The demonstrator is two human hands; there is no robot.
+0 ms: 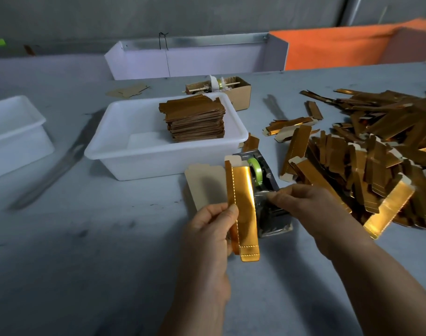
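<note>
Gold box (243, 214) stands upright in the left hand (212, 236), thumb and fingers curled round its lower half, just in front of the dispenser (271, 214). The right hand (306, 204) pinches what looks like the end of the tape (256, 172) (clear, hard to see). Best to pull it taut, tear it cleanly, then press it flat along the seam.

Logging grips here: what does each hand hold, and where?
Left hand grips the gold carton by its left edge, below the middle. Right hand pinches at the front of the tape dispenser; whether it holds tape cannot be told.
</note>
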